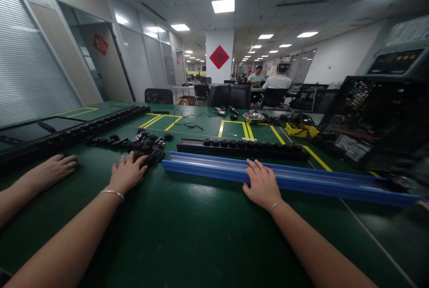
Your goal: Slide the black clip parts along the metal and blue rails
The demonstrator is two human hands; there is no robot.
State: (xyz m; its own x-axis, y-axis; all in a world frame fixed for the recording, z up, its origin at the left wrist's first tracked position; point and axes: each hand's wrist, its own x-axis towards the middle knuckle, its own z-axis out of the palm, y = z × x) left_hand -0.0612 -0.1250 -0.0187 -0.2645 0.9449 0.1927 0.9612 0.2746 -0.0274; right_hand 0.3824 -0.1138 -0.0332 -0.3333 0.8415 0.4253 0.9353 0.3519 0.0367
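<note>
My left hand [129,172], with a bracelet at its wrist, reaches over the near side of a pile of small black parts [152,151]. Its fingers are apart and touch the pile; whether a part lies under them is hidden. A long blue channel rail [208,169] lies crosswise on the green table [187,234]. On its near wall, about midway along, my right hand [263,185] grips it, fingers over the wall and thumb at the front. Just behind stands a black rail [241,147] with a row of round black pieces along it.
Another person's hand [55,169] rests at the left beside a long black rail [83,129]. Farther back are a metal bowl [254,117], a yellow box [301,130] with cables and yellow tape lines. An open dark equipment case [378,122] stands at right. Two people sit in the background.
</note>
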